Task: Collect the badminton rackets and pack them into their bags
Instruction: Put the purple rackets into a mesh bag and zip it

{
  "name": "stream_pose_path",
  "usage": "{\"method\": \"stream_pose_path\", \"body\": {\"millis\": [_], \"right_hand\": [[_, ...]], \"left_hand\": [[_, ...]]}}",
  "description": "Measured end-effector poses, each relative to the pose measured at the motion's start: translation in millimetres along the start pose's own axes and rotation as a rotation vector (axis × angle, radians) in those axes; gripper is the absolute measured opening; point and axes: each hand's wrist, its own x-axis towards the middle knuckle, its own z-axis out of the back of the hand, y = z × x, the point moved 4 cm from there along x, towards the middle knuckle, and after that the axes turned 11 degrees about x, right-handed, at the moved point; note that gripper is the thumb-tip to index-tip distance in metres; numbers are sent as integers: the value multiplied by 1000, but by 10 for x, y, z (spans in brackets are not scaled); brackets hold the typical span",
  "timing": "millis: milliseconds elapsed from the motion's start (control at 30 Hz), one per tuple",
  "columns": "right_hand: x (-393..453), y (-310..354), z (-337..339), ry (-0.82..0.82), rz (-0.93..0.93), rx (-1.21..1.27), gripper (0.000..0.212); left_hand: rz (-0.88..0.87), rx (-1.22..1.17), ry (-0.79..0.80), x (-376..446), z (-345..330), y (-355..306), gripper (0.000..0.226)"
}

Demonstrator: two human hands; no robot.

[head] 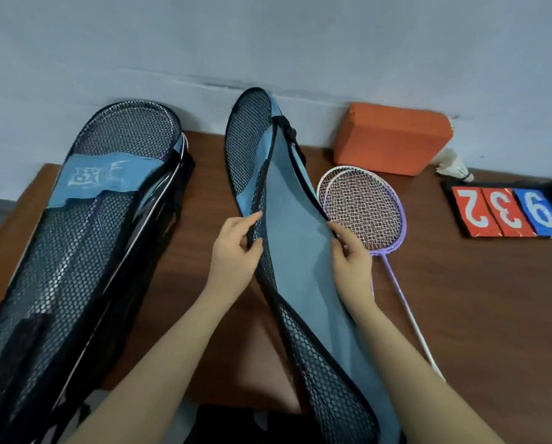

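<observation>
An open blue and black mesh racket bag (pixel 292 251) stands tilted in the middle, its blue lining showing. My left hand (pixel 236 248) grips its left mesh edge, and my right hand (pixel 351 254) grips its right edge, holding the opening apart. To the right of it, two rackets lie stacked on the table: a purple-framed racket (pixel 364 213) on top of a white-framed racket (pixel 324 181). On the left lies a second mesh bag (pixel 85 245) with rackets inside it.
The brown wooden table (pixel 479 299) meets a grey wall at the back. An orange block (pixel 393 137) sits against the wall. A white shuttlecock (pixel 455 165) and a score board (pixel 505 211) with number cards lie at the far right.
</observation>
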Motion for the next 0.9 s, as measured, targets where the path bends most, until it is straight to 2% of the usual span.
{"method": "stream_pose_path", "body": {"millis": [100,200,267,500,700,800,900], "right_hand": [[121,-146,139,16,-41,39,33],[226,-222,236,36,-58,43,34],[260,-266,256,59,-83,48,35],[194,-439,212,127,-181,25,35],[-17,-700,750,-120,-212,-108,29],[-166,-853,1071,-219,-224,-278,30],[-223,-944,1316,-237,-240,-497,33]], "left_hand": [[39,19,-105,-23,-63,-80,37],[29,134,-247,-55,-27,-89,30],[12,200,-267,-68,-22,-48,29],[66,160,-52,-63,-223,31,34],[65,183,102,-119,-491,1,37],[68,177,140,-129,-644,-39,40],[86,153,175,-130,-767,-72,42]]}}
